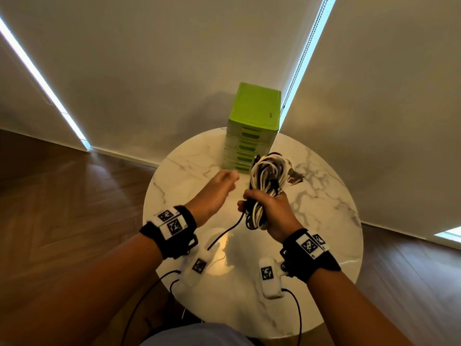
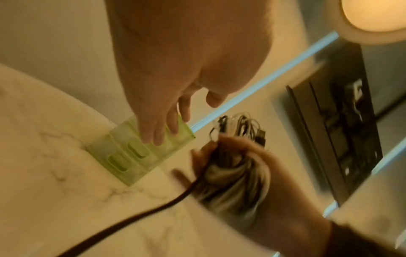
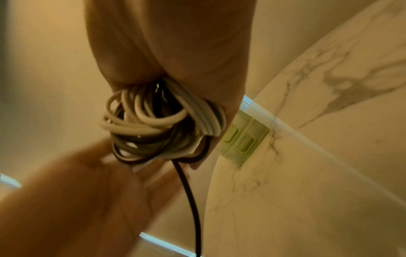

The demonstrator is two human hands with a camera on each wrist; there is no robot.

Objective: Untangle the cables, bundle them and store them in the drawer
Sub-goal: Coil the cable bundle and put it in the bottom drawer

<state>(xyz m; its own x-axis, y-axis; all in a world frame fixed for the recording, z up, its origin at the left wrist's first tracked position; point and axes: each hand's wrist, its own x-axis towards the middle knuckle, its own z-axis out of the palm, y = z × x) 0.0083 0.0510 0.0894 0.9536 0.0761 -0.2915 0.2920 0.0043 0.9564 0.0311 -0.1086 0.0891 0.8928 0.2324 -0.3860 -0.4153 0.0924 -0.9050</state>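
Note:
A coiled bundle of white and black cables stands upright above the round marble table, gripped round its middle by my right hand. One black cable end hangs loose from the bundle down to the tabletop. My left hand hovers empty with relaxed fingers just left of the bundle, in front of the green drawer unit. All the drawers in view are closed.
The drawer unit stands at the table's far edge against the window blinds. A small dark object lies on the marble behind the bundle. Wooden floor surrounds the table. Thin black sensor leads trail from my wristbands.

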